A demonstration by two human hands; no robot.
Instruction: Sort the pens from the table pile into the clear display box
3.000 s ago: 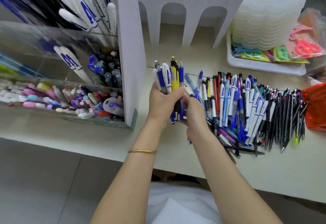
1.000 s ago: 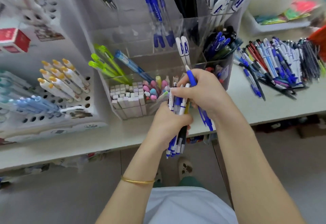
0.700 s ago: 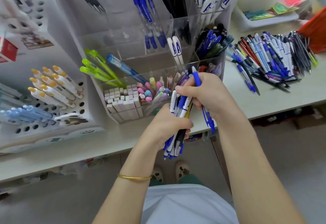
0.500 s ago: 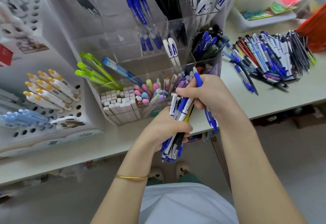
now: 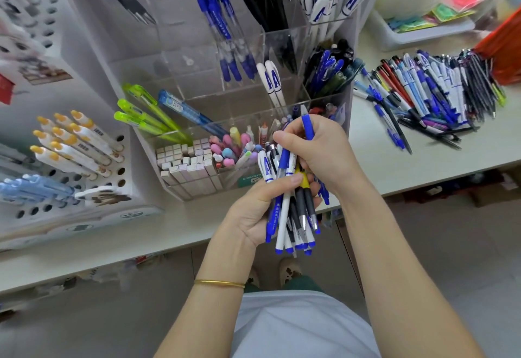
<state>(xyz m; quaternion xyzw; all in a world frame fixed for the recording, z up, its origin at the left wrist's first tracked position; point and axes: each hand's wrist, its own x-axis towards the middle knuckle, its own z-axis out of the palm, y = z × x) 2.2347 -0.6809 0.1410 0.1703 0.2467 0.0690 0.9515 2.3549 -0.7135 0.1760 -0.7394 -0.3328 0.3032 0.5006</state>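
Blue, white, black and yellow plastic click pens make up a mixed bundle (image 5: 293, 208). The left hand (image 5: 251, 214) grips it round its middle, thumb laid across the barrels, with the tips pointing down past the front edge of the white table (image 5: 394, 166). Just above it the right hand (image 5: 324, 149) has its fingers curled and pinches a single blue pen (image 5: 308, 128), held nearly upright against the bundle's upper ends. Both hands sit right in front of the clear acrylic display box (image 5: 194, 61), near its low front compartments. Inside the box, a higher cell holds slim blue stick pens (image 5: 225, 33), a middle one holds two white pens with blue lettering (image 5: 272, 81), and a left cell holds neon-green pens (image 5: 141, 112). The loose pile of mixed pens (image 5: 428, 95) lies on the tabletop well to the right of the box, beside an orange container (image 5: 504, 44). A thin gold bangle (image 5: 220, 283) circles the left wrist.
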